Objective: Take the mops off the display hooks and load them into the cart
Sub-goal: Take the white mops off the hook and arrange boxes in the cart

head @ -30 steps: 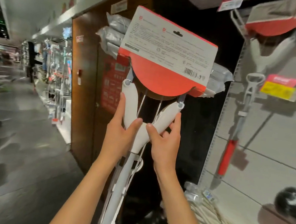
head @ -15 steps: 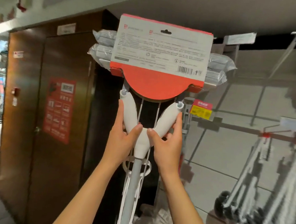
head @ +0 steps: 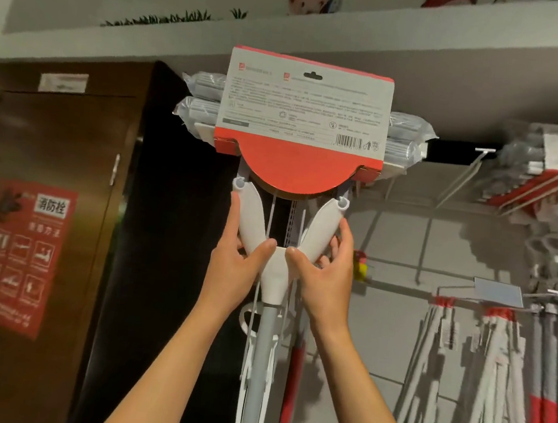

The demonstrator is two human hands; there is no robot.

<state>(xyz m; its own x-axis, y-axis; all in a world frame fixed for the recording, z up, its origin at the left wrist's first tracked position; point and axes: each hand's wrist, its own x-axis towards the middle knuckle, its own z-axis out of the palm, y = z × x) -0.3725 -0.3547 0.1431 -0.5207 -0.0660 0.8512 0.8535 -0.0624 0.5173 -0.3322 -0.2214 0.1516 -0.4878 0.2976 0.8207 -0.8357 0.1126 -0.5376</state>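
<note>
I hold a sponge mop point(head: 275, 280) upright in front of me, its head raised high. A white and red cardboard sleeve point(head: 306, 121) covers the head, with plastic-wrapped grey sponge ends sticking out on both sides. My left hand point(head: 235, 265) grips the left arm of the white Y-shaped fork. My right hand point(head: 324, 278) grips the right arm. The grey pole runs down between my forearms. No cart is in view.
Bare wire display hooks point(head: 463, 177) jut from the grey tiled wall at right. More mops hang there: packaged heads point(head: 556, 178) at upper right and string mops point(head: 492, 364) lower right. A dark wooden cabinet with a red fire-hydrant poster point(head: 21, 256) stands left.
The view has swung right and upward, from the aisle to the wall of hooks. The mop stays in both hands and now stands upright and higher.
</note>
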